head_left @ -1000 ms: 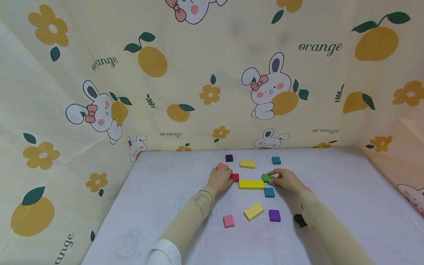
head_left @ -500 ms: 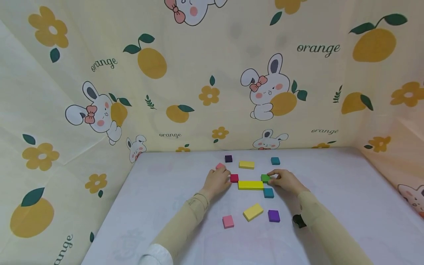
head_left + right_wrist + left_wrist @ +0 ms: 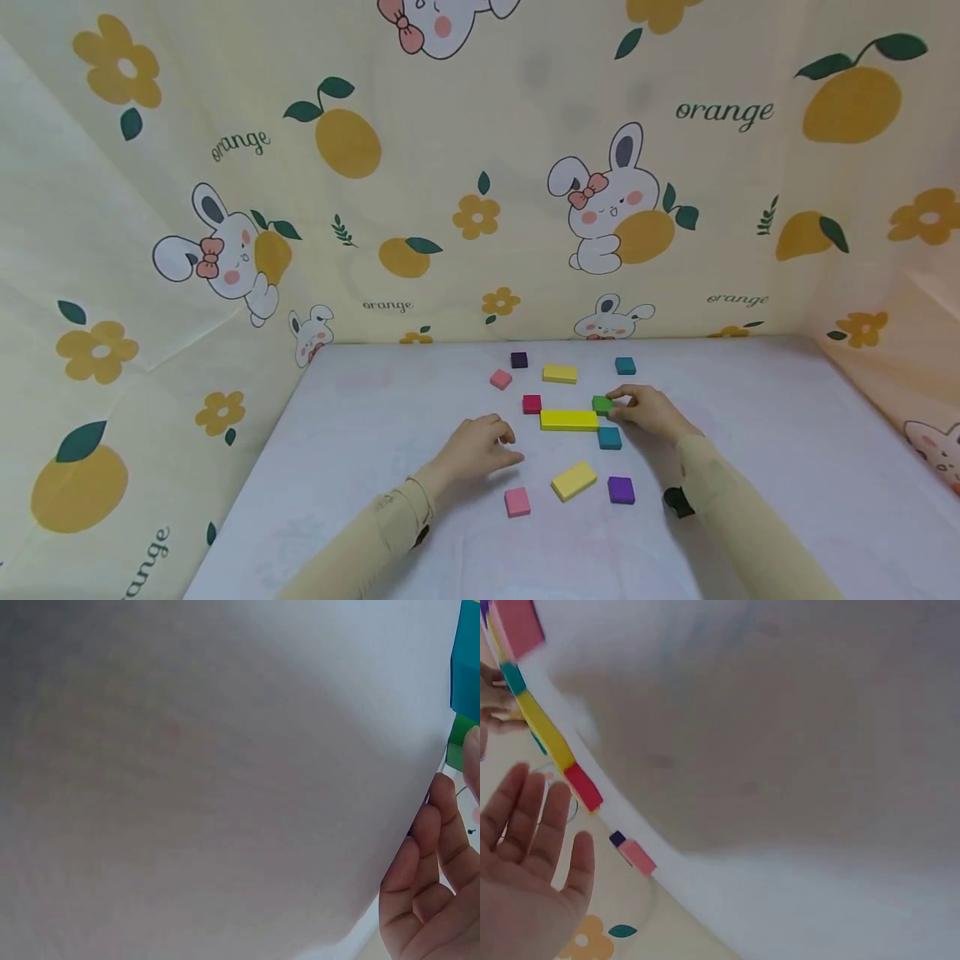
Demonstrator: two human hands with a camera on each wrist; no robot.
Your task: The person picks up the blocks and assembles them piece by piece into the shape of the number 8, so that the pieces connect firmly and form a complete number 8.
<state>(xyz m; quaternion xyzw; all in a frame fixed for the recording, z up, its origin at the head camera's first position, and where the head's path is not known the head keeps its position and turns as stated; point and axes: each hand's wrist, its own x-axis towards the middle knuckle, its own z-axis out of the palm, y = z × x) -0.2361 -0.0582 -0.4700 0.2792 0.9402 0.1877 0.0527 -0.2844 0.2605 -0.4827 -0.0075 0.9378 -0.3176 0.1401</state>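
Observation:
My left hand [image 3: 476,450] hovers over the table with nothing in it, its fingers relaxed and apart. In the left wrist view the same hand [image 3: 536,855] shows bare, spread fingers. My right hand [image 3: 651,412] pinches the right side of a green block [image 3: 602,405] between thumb and forefinger. The green block stands at the right end of a long yellow block [image 3: 569,421]. A red block [image 3: 532,404] is at that yellow block's left end, and a teal block [image 3: 610,438] touches its front right corner. The right wrist view shows only part of the green block [image 3: 462,742].
Farther back lie a pink block [image 3: 501,379], a dark purple block [image 3: 519,360], a pale yellow block [image 3: 560,374] and another teal block [image 3: 625,366]. Nearer are a pink block [image 3: 517,502], a tilted yellow block [image 3: 573,482] and a purple block [image 3: 621,490]. A printed cloth [image 3: 480,267] stands behind.
My left hand has left the area by the red block and far pink block, moving toward the near side and slightly left. That pink block now shows fully. My right hand stays at the green block.

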